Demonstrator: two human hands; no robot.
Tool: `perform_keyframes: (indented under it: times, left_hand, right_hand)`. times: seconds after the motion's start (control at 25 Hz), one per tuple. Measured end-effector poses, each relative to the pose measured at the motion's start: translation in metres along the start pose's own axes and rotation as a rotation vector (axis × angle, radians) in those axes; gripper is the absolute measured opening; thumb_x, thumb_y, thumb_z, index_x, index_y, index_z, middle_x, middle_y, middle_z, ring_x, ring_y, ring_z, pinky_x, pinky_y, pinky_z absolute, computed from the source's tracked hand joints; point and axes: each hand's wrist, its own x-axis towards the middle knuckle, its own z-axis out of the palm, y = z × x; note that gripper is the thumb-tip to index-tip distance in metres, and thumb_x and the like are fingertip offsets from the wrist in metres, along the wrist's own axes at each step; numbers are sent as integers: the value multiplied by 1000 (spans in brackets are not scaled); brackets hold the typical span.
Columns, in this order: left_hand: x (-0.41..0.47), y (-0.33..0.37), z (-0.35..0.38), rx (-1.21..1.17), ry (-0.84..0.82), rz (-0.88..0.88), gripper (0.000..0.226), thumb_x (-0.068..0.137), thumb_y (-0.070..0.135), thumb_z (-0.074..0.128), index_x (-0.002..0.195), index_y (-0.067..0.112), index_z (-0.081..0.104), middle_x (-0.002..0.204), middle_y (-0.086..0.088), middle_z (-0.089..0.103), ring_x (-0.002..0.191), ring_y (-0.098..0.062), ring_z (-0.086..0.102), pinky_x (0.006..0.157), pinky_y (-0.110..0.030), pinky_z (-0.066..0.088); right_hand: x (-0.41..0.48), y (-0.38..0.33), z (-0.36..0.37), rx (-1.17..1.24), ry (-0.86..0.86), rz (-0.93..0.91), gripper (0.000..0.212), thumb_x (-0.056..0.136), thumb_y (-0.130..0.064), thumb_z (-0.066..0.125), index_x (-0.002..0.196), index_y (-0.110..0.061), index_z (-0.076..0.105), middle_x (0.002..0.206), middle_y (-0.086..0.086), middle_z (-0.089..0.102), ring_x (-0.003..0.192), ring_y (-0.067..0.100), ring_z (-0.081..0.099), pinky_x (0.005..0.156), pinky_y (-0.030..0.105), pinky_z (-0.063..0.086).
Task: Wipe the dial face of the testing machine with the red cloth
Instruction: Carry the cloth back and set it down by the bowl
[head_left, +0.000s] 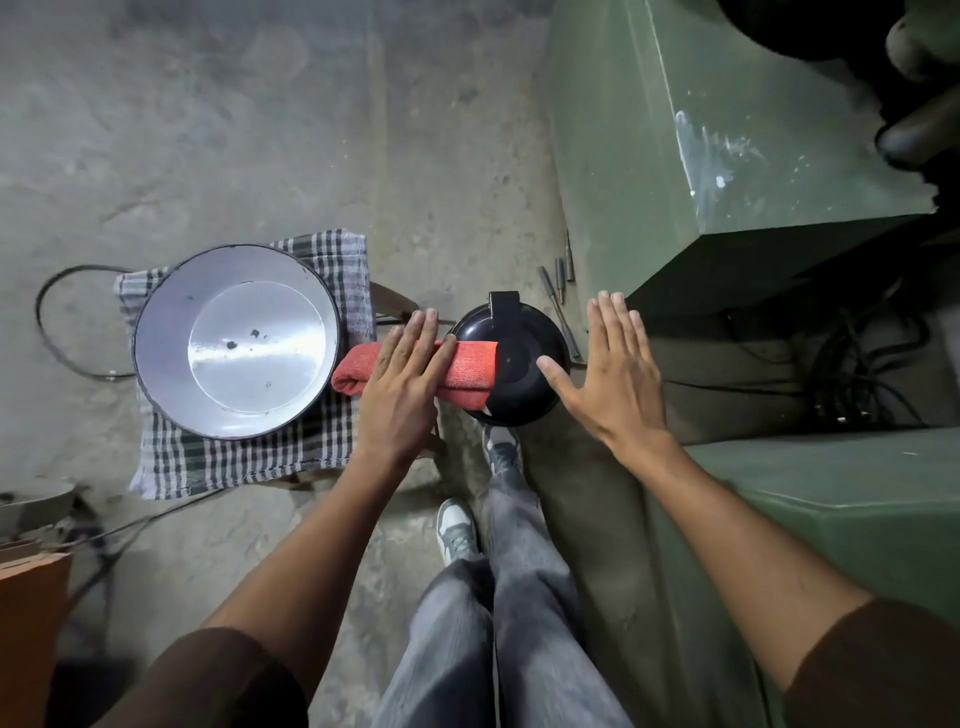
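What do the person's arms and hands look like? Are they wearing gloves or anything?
No gloves: both hands are bare, the left hand and the right hand. No rings or watch show. The forearms are bare too, with dark brown sleeves pushed up to about the elbows. The left hand's fingers look a bit smudged with dark grime.

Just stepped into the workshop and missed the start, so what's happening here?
A person stands beside a green machine, both hands spread flat and open. The left hand hovers over or rests on a folded red cloth, which lies partly over a black round lidded container. The right hand holds nothing. An empty white enamel basin sits on a checked cloth. No dial is visible.
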Motion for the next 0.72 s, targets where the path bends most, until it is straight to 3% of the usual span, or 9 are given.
perform_keyframes:
  times: [0.08,0.24,0.4,0.72]
  left_hand:
    - [-4,-1,10,-1,-37,-3,67,83,-2,39,147,5,57,162,-23,40,152,-37,38,127,-50,28]
    - [-4,2,28,-40,-95,-6,74,76,-11,66,148,5,56,161,-23,40,152,-36,38,127,-52,28]
    - [-6,6,42,-21,-225,7,90,66,12,92,148,7,56,161,-21,42,153,-35,37,126,-51,31]
    - [-5,24,83,-84,-210,82,61,81,-1,77,140,4,63,149,-22,56,141,-39,52,118,-55,42]
  right_hand:
    - [5,-2,9,17,-15,8,102,98,-75,30,164,2,21,173,19,20,163,28,11,133,44,7]
    - [4,5,24,18,-55,24,101,98,-74,29,165,0,19,174,18,18,163,27,9,133,43,5]
    - [5,17,32,12,-72,37,97,102,-70,37,164,1,21,173,19,19,163,28,10,133,42,4]
    - [16,32,57,1,-90,52,96,102,-69,41,165,1,20,174,18,18,163,27,8,133,41,3]
